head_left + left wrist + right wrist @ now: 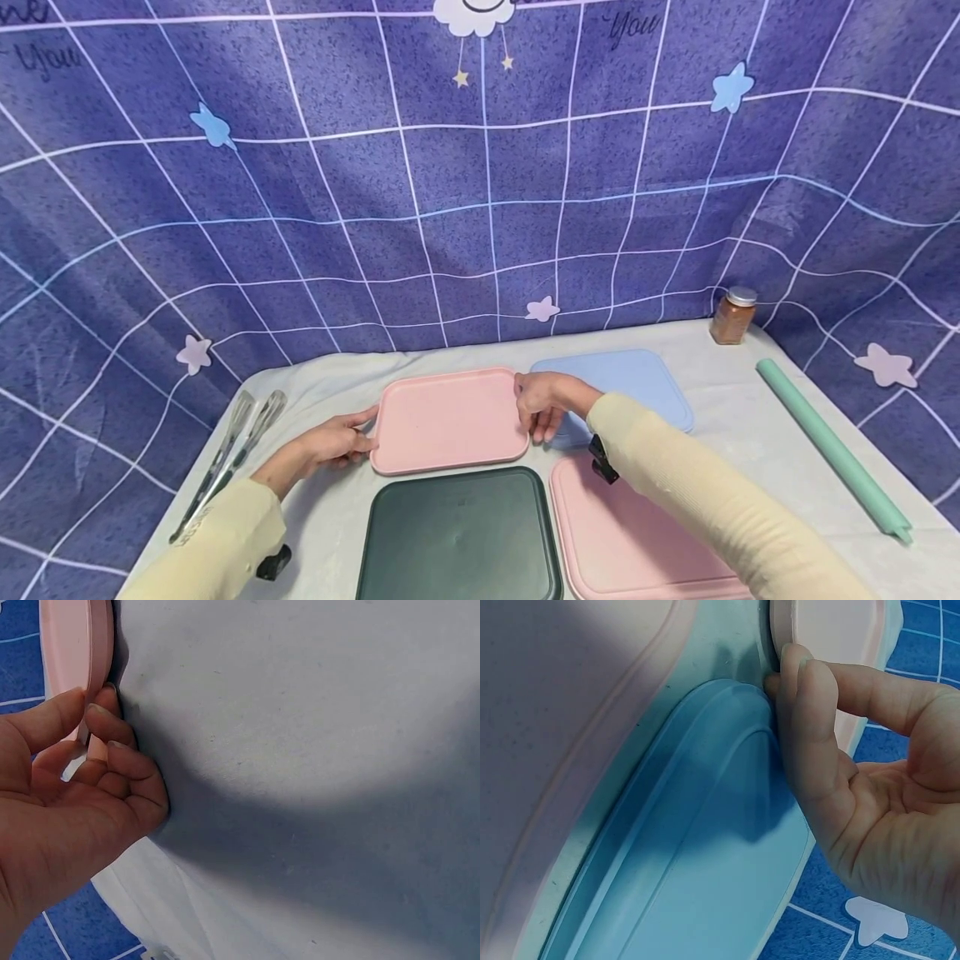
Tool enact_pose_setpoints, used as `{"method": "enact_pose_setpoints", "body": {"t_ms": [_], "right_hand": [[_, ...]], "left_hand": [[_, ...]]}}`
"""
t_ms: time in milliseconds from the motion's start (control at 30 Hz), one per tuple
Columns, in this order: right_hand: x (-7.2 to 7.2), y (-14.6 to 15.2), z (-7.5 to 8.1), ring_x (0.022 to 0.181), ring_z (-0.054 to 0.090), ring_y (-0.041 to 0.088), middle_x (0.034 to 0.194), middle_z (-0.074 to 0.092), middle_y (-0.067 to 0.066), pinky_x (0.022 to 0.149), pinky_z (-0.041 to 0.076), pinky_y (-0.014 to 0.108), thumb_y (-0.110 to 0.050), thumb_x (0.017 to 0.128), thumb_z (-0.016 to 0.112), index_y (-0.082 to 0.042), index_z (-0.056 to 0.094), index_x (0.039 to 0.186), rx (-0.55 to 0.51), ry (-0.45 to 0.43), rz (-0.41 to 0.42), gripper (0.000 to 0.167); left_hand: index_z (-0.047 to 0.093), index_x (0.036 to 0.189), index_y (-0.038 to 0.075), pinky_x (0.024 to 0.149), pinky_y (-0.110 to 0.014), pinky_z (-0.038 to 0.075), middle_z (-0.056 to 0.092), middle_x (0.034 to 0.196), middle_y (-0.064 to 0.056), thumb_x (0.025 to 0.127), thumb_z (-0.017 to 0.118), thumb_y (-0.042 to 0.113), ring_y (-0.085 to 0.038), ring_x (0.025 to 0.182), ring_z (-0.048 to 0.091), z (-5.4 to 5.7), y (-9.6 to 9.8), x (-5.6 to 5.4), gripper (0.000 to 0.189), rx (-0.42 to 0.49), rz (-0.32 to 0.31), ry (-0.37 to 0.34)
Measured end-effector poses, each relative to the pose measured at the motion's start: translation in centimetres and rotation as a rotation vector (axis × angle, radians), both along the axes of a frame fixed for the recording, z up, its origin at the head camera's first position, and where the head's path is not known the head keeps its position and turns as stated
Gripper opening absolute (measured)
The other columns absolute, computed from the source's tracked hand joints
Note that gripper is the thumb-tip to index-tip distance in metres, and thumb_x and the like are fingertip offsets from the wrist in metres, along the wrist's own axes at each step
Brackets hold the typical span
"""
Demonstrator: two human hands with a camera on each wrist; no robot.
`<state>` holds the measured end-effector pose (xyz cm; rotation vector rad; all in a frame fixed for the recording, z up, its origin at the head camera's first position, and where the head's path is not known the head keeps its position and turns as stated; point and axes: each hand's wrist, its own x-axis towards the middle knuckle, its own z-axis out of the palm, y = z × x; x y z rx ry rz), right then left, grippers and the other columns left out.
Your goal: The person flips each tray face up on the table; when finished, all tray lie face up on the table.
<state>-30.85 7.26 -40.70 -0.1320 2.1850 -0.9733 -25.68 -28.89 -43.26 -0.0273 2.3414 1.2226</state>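
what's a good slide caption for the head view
Left hand and right hand hold a pink tray by its ends, beyond a dark green board.

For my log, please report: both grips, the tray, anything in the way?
Left grip, right grip: holding opposite ends. Tray: between them, lift unclear. Close by: blue board right, green board nearside.
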Motion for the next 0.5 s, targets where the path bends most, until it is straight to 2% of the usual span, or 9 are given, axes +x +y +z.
{"method": "enact_pose_setpoints", "body": {"t_ms": [500], "right_hand": [[0.20, -0.34, 0.19, 0.050, 0.062, 0.018, 0.071, 0.065, 0.017, 0.054, 0.058, 0.033, 0.009, 0.082, 0.066, -0.004, 0.040, 0.106, 0.053, 0.040, 0.011, 0.038]], "left_hand": [[0.024, 0.160, 0.011, 0.053, -0.023, 0.036, 0.054, 0.070, 0.001, 0.094, 0.066, 0.016, -0.012, 0.060, 0.044, 0.13, 0.17, 0.21, 0.079, -0.017, 0.018, 0.009]]}}
